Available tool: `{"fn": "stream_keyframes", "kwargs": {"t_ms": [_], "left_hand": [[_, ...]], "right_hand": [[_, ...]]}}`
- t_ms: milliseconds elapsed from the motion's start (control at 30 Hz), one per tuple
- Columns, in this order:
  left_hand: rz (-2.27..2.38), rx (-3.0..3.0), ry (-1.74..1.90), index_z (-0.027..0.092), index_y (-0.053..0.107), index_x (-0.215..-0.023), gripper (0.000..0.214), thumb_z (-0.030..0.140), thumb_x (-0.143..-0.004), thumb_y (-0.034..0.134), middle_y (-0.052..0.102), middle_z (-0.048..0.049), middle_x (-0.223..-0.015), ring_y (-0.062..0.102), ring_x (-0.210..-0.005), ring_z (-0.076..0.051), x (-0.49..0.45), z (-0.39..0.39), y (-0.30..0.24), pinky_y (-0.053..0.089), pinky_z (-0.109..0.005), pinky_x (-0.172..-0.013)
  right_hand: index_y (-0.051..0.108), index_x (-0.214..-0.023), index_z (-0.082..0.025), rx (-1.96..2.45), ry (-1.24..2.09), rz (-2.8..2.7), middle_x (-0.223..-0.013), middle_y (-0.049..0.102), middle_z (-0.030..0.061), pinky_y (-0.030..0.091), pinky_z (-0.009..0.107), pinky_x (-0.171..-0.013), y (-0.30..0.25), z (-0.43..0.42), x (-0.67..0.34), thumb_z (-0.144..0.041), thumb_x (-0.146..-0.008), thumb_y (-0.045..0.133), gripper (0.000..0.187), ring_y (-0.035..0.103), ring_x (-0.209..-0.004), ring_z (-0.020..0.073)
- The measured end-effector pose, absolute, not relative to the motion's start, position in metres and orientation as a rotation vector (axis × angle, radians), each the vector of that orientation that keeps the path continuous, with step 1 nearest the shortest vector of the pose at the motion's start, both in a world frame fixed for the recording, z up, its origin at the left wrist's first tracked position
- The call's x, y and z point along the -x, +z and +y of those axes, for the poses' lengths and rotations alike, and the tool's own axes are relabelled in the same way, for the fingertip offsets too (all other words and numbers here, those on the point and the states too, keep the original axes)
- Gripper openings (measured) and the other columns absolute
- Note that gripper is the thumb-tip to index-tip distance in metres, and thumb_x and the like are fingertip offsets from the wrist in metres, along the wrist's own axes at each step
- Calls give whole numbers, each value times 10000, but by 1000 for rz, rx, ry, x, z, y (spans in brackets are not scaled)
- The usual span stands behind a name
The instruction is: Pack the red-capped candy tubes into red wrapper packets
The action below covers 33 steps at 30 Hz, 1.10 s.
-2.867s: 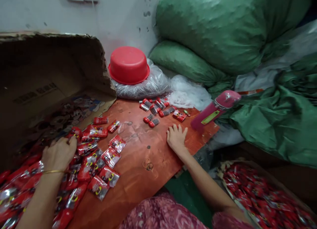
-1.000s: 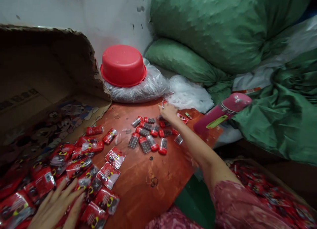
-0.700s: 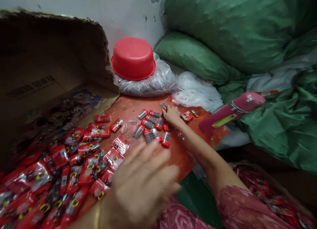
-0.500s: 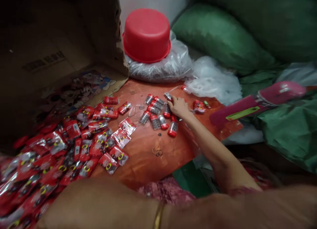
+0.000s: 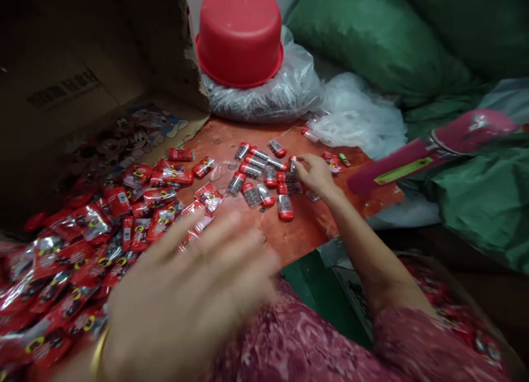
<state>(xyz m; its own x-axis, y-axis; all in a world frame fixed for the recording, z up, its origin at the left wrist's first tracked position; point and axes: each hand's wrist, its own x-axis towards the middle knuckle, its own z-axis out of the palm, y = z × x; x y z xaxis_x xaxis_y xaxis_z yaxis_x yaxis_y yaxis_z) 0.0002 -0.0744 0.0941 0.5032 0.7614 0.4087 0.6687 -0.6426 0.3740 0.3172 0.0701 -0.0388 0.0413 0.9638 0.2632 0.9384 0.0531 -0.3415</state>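
Note:
My left hand (image 5: 194, 299) is raised close to the camera, blurred, with its fingers spread and nothing in it. My right hand (image 5: 314, 174) reaches across the red board (image 5: 297, 227) and rests its fingers on a cluster of small red-capped clear packets (image 5: 264, 175); I cannot see whether it grips one. A heap of red printed sachets (image 5: 103, 233) spreads over the board's left side, below and behind my left hand.
An open cardboard box (image 5: 82, 95) lies on its side at the left. An upturned red bowl (image 5: 239, 37) sits on a clear bag (image 5: 264, 95). Green sacks (image 5: 372, 51) and white plastic (image 5: 359, 117) are behind. A pink bottle (image 5: 433, 150) lies at the right.
My left hand has lifted off the sachets and swung up in front of the camera. My right hand moved from the bare board to the red-capped packets, which now lie more spread out.

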Motion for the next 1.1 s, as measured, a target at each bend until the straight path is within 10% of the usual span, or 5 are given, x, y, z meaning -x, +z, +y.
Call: {"fn": "stream_keyframes", "kwargs": {"t_ms": [267,1100], "left_hand": [[2031,-2387,284,220,698,-907,339,411,-865,421,695,-64,-709,636,-672,-216,44,-7,19,445,-310,-630],[2059,-2120,307,253,709,-809,238,435,-788,558,599,-69,-941,495,-939,-248,15,42,-28,301,-426,-909]], "right_hand": [[611,-1010,-143,1816,-230,-1813,-1070,627,157,423,431,-898,-71,-16,-323,-372,-848,407,348,553,-1029,276],[641,-895,-207,1591,-140,-1703,-1043,656,105,392,466,-949,-40,-32,-247,-314,-855,437,234,560,-1068,243]]}}
